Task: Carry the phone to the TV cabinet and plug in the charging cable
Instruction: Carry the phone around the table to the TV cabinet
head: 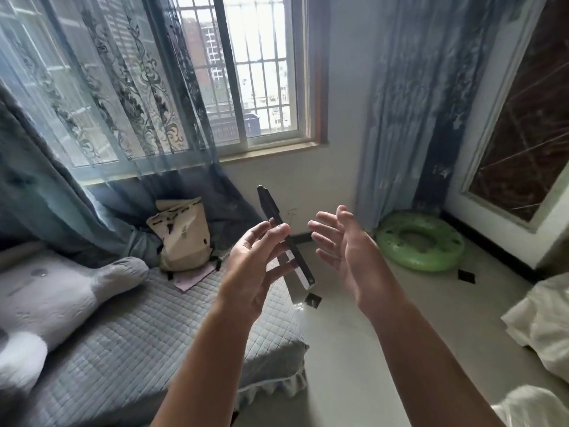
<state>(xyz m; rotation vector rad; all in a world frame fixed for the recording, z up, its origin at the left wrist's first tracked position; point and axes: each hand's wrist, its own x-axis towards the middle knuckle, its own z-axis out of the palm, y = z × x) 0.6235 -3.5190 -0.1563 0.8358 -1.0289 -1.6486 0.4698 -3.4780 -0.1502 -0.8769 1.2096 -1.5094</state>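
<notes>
A dark slim phone (300, 260) is held edge-on in mid-air, tilted, its upper end toward the window. My left hand (255, 266) grips it between thumb and fingers around its middle. My right hand (345, 251) hovers just to the right of the phone, palm facing it, fingers spread and empty. No TV cabinet or charging cable is visible.
A grey quilted seat (138, 334) with a plush toy (55, 306) and a beige bag (181, 238) lies at left. A green swim ring (421, 245) rests on the tiled floor by the curtain. White bedding (542, 322) is at right. A wall socket (292, 212) sits under the window.
</notes>
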